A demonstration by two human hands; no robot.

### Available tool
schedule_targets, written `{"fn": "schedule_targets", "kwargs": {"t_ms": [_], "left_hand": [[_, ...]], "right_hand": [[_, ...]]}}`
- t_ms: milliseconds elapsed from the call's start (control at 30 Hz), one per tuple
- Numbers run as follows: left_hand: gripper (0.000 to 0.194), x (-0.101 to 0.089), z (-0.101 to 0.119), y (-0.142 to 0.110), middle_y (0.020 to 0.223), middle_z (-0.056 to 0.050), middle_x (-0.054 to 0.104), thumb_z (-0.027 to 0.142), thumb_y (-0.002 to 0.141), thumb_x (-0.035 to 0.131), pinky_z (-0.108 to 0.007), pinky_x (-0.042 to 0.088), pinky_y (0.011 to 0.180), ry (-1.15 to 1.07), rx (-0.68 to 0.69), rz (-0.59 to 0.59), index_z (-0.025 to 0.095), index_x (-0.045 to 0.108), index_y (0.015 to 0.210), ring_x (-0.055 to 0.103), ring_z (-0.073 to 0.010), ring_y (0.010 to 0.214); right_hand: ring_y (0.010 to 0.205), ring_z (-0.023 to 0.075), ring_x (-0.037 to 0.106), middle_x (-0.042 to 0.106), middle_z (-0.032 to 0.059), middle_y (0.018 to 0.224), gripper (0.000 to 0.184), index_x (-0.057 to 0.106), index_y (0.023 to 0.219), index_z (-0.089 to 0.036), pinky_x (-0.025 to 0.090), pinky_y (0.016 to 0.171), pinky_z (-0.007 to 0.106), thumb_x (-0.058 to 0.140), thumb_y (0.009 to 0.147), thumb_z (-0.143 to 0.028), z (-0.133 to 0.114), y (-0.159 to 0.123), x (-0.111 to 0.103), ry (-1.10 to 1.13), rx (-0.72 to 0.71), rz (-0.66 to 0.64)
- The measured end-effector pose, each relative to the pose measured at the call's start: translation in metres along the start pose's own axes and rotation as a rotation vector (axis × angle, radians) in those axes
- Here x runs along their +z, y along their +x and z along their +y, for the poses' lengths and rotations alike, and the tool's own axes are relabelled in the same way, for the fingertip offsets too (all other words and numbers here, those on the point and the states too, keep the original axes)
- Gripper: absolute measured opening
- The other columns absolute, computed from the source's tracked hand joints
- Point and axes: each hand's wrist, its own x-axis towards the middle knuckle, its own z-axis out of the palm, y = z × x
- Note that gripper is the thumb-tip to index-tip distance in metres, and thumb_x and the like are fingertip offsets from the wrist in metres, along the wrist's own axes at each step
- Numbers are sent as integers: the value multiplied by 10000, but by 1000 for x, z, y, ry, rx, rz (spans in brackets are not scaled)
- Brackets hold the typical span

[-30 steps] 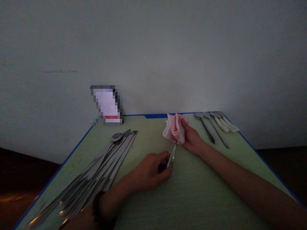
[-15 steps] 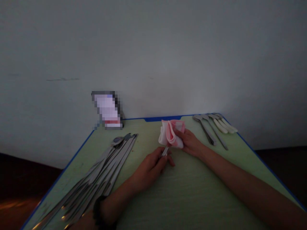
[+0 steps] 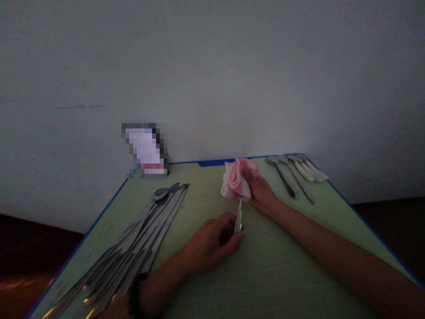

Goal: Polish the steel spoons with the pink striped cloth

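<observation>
A folded pink and white cloth (image 3: 231, 180) is bunched in my right hand (image 3: 264, 191), thumb pressed on its near face. Out of the cloth's lower edge comes the shiny metal handle (image 3: 239, 216) of a piece of cutlery; its other end is hidden inside the folds, so its kind does not show. My left hand (image 3: 214, 241) holds the lower end of this handle between thumb and fingers, just above the table. Left of that hand lies a bundle of long metal cutlery (image 3: 146, 235), with a spoon bowl (image 3: 160, 193) at its far end.
At the far right of the green table (image 3: 282, 274) lie metal spoons (image 3: 282, 175) and several white-handled pieces (image 3: 310, 170). A blurred phone-like screen (image 3: 146, 153) leans against the wall (image 3: 212, 79) at the back left. The table has a blue edge.
My left hand has moved slightly down and right. The handle now stands more upright, with more of it showing below the cloth. The cloth's folds have shifted in my right hand.
</observation>
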Motion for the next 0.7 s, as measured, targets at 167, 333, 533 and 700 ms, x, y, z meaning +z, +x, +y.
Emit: {"fn": "schedule_targets", "kwargs": {"t_ms": [167,333,533,700], "left_hand": [[193,3,0,3,778,-9,620,299,930,379,-220,378,559,-57,-26,52,175,523,963,504,-120,616],[246,-1,-5,9,663,25,519,288,940,347,-211,385,557,-34,-76,169,169,559,903,461,-107,561],[213,-2,-4,9,637,36,515,277,933,345,-209,375,537,-11,-94,168,166,527,914,463,-102,534],[104,-2,-6,4,583,56,458,230,872,401,-210,309,491,146,-53,164,176,481,834,415,-100,506]], "right_hand": [[569,112,521,646,-9,668,352,625,796,-173,403,556,239,699,646,-482,0,-1,0,12,34,6],[569,112,518,637,1,649,349,625,772,-165,402,557,236,673,672,-497,2,-5,0,-20,76,-102],[542,113,509,638,12,634,386,615,736,-161,391,541,243,644,681,-542,3,-6,2,-33,70,-90],[577,122,535,655,-2,677,344,622,814,-188,410,570,247,660,685,-505,5,0,2,17,-22,75]]}}
